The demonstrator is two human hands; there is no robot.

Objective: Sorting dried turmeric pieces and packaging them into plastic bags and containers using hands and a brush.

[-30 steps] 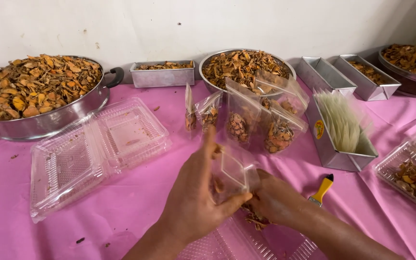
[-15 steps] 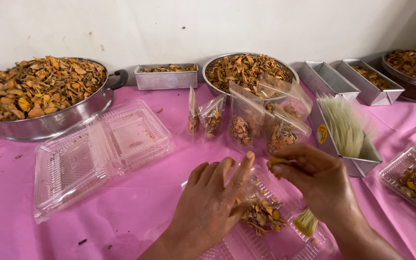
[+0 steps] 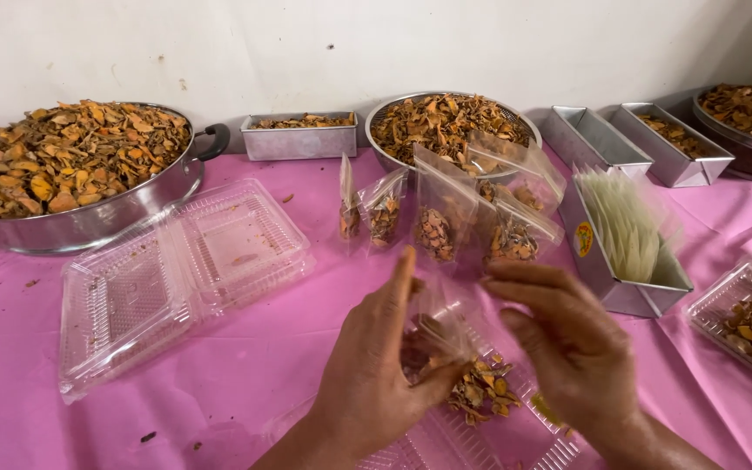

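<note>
1. Head view: left hand [image 3: 376, 374] and right hand [image 3: 567, 348] pinching a small clear pouch [image 3: 441, 326] between them, fingers closed on its edges, just above dried orange-brown pieces [image 3: 480, 392] in an open clear tray [image 3: 515, 435] on the pink cloth [image 3: 306, 348]
2. Best kept upright, mouth held wide and directly over the tray, to catch spills
3. Filled pouches [image 3: 446, 218] standing beyond, near the metal colander [image 3: 446, 122]

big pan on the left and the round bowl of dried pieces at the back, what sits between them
In the head view, a small rectangular metal tin holding dried pieces stands against the wall between the big pan and the round bowl.
</note>
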